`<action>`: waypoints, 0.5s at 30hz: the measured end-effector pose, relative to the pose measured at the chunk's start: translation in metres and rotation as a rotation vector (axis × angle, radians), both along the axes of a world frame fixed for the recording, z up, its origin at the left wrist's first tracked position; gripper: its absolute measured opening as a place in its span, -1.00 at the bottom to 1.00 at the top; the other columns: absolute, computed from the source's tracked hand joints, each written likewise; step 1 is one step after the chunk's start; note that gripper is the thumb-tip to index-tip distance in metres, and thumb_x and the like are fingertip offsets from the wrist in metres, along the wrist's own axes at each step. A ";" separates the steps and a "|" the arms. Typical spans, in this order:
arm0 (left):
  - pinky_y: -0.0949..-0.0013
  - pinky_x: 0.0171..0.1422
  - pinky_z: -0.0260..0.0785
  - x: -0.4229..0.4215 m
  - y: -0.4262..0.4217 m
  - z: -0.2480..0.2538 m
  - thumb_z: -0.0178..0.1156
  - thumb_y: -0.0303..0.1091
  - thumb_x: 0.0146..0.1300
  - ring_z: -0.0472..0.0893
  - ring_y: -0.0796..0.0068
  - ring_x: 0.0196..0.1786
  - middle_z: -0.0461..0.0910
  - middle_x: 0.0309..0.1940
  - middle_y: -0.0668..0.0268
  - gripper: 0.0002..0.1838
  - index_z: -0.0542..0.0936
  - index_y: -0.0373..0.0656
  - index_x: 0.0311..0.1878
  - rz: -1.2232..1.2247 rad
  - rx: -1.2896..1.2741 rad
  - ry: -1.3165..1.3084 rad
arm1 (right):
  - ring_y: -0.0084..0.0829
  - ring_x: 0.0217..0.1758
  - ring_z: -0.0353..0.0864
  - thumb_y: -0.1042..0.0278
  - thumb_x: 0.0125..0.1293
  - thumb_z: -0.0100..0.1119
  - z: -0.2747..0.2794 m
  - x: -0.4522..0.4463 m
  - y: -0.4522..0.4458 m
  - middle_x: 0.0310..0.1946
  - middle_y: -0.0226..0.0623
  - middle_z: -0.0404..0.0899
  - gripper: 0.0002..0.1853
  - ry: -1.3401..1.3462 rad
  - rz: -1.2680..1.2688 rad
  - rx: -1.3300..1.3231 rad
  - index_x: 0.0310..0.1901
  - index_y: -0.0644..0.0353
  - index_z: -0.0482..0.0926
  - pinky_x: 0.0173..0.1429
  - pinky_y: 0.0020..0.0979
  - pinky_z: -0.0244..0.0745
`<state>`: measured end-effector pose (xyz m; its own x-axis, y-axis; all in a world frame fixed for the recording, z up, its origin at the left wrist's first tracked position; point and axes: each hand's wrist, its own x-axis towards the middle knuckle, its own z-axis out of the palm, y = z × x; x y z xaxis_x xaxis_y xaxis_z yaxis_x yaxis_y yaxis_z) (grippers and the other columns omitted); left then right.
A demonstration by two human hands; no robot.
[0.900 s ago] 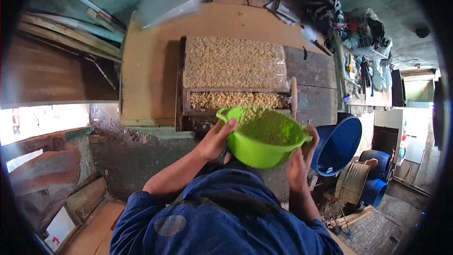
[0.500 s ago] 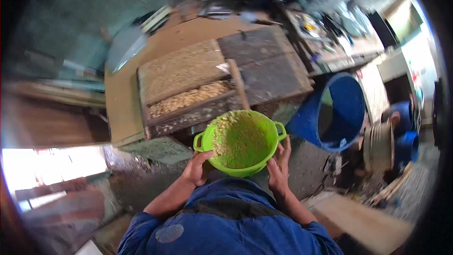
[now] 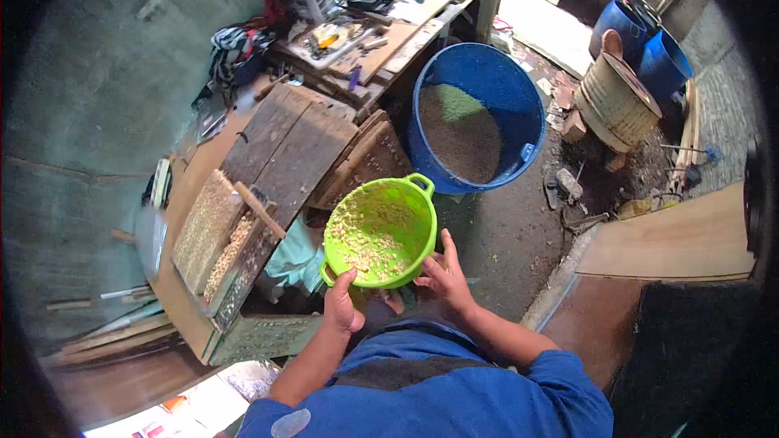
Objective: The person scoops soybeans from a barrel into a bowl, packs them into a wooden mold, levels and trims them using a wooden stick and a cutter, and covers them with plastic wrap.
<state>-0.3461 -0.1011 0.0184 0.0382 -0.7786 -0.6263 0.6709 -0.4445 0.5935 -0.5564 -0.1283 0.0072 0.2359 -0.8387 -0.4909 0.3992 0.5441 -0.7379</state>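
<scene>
A lime-green plastic bowl with two loop handles (image 3: 418, 219) is held in front of my body, with a layer of small pale pieces (image 3: 373, 247) inside, perhaps kernels or nuts. My left hand (image 3: 342, 306) grips it at the lower left, thumb over the rim beside one handle. On the lower right, my right hand (image 3: 445, 277) supports the bowl's side with its fingers; part of that grip is hidden under the bowl. Beyond the bowl stands a big blue barrel (image 3: 519, 126), with brownish loose material and a paler patch in it.
To the left, a wooden worktable (image 3: 182, 219) carries a tray of pale pieces (image 3: 231, 255) and a wooden stick (image 3: 260, 211). Behind is a cluttered bench (image 3: 398, 40). A rusty metal drum (image 3: 621, 101) and rubble lie right; boards (image 3: 673, 231) lean nearby.
My view and body have turned right, bringing the blue barrel ahead and the worktable to the left. Both hands still hold the bowl, which is now rotated, its pieces spread lower inside.
</scene>
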 end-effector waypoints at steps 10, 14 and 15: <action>0.24 0.35 0.40 -0.061 -0.074 -0.027 0.12 -0.24 0.47 0.57 0.32 0.21 0.55 0.21 0.21 -0.48 0.35 -0.27 0.40 0.042 -0.013 0.070 | -0.13 0.55 0.15 0.43 0.26 0.44 0.002 0.046 -0.035 0.57 0.03 -0.12 0.40 0.058 -0.262 -0.149 0.50 0.04 -0.81 0.54 -0.16 0.21; 0.29 0.37 0.36 -0.072 -0.099 -0.047 0.17 -0.26 0.48 0.52 0.36 0.23 0.50 0.25 0.24 -0.47 0.33 -0.27 0.41 -0.139 -0.055 -0.022 | -0.13 0.47 0.25 0.50 0.27 0.36 -0.025 0.038 -0.068 0.42 -0.12 0.12 0.09 0.145 -0.424 -0.214 0.56 -0.27 -0.29 0.47 -0.08 0.35; 0.28 0.42 0.32 -0.079 -0.108 -0.043 0.17 -0.26 0.49 0.49 0.36 0.29 0.47 0.29 0.25 -0.43 0.27 -0.24 0.45 -0.175 -0.144 -0.021 | -0.12 0.46 0.26 0.54 0.25 0.36 -0.019 0.032 -0.080 0.46 -0.10 0.07 0.19 0.039 -0.480 -0.181 0.57 -0.25 -0.43 0.45 -0.10 0.38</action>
